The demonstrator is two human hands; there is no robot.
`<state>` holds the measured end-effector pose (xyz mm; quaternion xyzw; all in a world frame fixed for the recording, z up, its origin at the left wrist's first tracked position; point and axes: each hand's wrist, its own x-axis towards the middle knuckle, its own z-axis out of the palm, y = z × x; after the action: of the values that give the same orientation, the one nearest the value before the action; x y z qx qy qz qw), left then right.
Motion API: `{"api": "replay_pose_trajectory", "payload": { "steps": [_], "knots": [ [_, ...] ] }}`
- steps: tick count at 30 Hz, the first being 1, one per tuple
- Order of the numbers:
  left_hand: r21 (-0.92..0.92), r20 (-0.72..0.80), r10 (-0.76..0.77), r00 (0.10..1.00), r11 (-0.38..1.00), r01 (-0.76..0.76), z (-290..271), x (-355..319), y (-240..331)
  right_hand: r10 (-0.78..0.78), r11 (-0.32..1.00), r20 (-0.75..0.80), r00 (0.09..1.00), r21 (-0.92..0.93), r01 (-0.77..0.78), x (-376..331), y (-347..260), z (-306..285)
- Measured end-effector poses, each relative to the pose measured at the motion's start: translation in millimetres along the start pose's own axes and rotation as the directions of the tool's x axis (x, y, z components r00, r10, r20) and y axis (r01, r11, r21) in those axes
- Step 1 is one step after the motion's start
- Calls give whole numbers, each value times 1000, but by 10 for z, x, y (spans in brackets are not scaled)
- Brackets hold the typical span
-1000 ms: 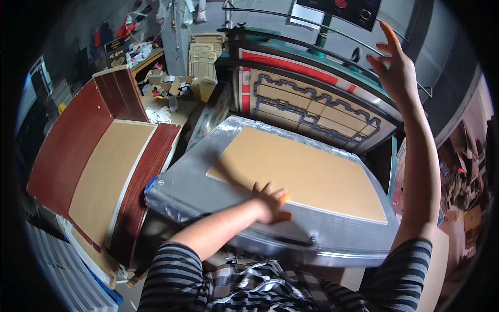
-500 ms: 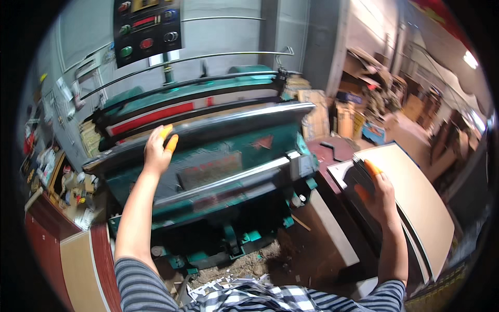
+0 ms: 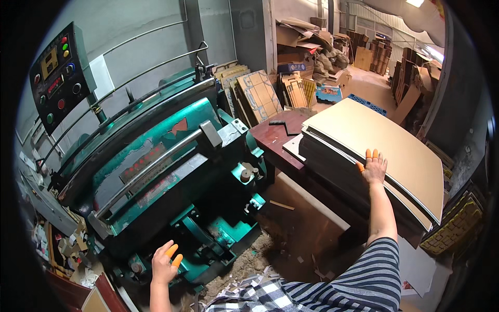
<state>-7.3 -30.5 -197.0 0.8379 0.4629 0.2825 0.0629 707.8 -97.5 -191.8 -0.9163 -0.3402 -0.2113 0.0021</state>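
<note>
My right hand [image 3: 373, 169] lies on the near edge of a stack of tan cardboard sheets [image 3: 384, 138], fingers spread flat on the top sheet. Its fingertips wear orange finger covers. Beneath the top sheets the stack's edges look dark. My left hand [image 3: 164, 264] hangs in the air before the lower part of a green press machine [image 3: 150, 166]. Its fingers are apart, two of them capped in orange, and it holds nothing. The machine's tilted plate stands open toward me, with a metal bar [image 3: 150, 174] along its front.
A dark red table [image 3: 291, 122] supports the stack and a black angled bar [image 3: 283, 127]. A control panel [image 3: 57, 78] with coloured buttons stands at upper left. Wooden die boards [image 3: 260, 96] lean behind the table. Paper scraps [image 3: 249, 281] litter the floor by the machine's base.
My view has turned to the right. My left hand has dropped from beside the machine's upper edge to its lower part. My right hand now rests flat on the sheets.
</note>
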Motion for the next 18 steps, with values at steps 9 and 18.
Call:
{"api": "replay_pose_trajectory", "payload": {
  "steps": [9, 18],
  "knots": [
    [6, -75, 87, 993, 996, -87, -235, -66, 409, 50, 993, -17, 999, 110, -48, 221, -255, -262],
    [161, -407, 301, 862, 953, -256, -1227, 184, 880, -314, 505, -620, 719, 532, 679, 112, -2006, -1666]
  ]
}}
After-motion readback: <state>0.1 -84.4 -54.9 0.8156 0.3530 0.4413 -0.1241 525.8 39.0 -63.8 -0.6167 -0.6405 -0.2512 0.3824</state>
